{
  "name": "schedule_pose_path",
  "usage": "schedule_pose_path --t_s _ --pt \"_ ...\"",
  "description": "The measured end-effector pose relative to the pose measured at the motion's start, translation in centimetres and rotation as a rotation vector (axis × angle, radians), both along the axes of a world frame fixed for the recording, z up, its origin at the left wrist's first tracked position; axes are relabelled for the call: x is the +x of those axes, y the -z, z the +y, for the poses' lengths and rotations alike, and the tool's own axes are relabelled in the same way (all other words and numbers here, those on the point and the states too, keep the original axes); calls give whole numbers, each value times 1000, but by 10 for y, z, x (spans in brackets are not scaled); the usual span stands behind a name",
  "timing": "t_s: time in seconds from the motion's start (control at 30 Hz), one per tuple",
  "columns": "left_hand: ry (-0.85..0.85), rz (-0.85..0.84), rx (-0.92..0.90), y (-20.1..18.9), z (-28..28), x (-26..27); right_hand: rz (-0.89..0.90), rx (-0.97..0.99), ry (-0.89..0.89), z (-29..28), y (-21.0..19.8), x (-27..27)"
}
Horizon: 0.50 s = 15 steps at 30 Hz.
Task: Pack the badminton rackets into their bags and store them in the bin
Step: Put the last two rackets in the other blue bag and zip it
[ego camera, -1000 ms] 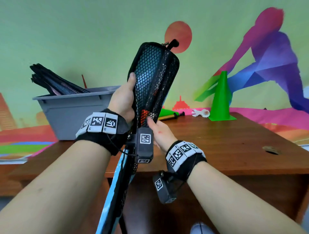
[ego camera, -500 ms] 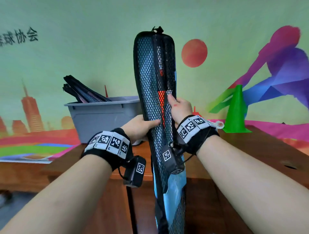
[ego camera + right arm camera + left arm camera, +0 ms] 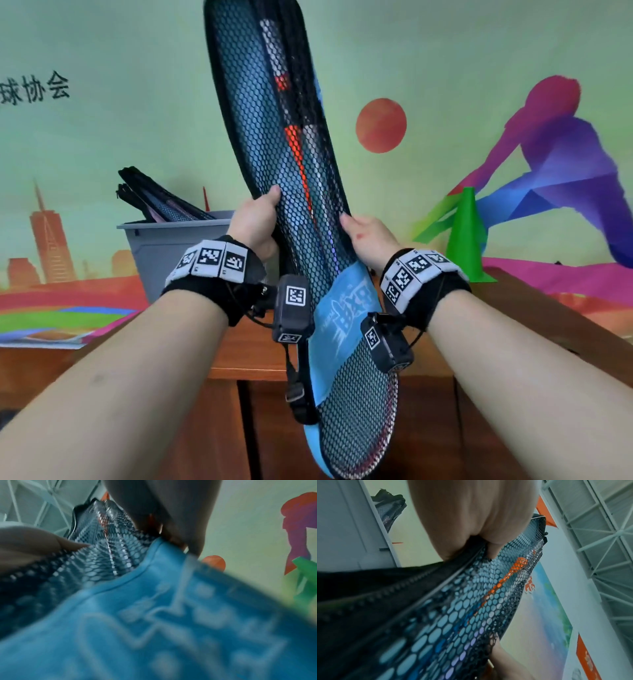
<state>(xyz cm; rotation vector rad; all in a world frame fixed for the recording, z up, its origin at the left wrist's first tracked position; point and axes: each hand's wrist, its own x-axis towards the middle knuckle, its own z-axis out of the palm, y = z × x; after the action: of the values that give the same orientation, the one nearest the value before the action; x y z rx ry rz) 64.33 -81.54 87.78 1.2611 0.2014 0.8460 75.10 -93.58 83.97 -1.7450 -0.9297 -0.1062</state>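
The long black mesh racket bag with a blue fabric panel [image 3: 274,144] stands nearly upright in front of the person, held above the near edge of the brown wooden table [image 3: 534,308], its narrow end high and its wide end hanging low. Through the mesh an orange-and-white racket shaft [image 3: 297,150] shows, and the strung racket head [image 3: 359,411] fills the lower part, so the rackets look to be inside. The left hand [image 3: 255,222] grips the bag's left edge, thumb pressed on the mesh and fingers curled behind; the right hand [image 3: 368,236] pinches the right edge the same way.

The step in hand seems to be carrying the packed bag to the grey plastic bin [image 3: 164,253]. To do it well, keep both edges gripped so the soft bag does not fold, swing it left, and lower one end in first.

Dark bagged rackets [image 3: 157,198] already lean out of the bin's left side and may block the entry, so aim for the free right part. A green plastic cone [image 3: 467,236] stands on the table, well apart to the right
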Motion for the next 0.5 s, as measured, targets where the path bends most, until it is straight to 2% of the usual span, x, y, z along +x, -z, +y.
schedule_pose_path --t_s 0.07,0.17,0.3,0.4,0.5 --pt "31 -61 -41 -7 0 5 -58 118 119 0 -15 4" --pt "-34 -118 -69 -5 8 13 -62 265 234 5 -35 9" --pt "-156 -104 -32 5 32 21 -96 233 279 37 -39 19" --pt "-149 -113 -47 13 62 26 -105 189 275 70 -41 25" --pt "-164 -78 -33 35 110 37 -185 125 287 117 -47 39"
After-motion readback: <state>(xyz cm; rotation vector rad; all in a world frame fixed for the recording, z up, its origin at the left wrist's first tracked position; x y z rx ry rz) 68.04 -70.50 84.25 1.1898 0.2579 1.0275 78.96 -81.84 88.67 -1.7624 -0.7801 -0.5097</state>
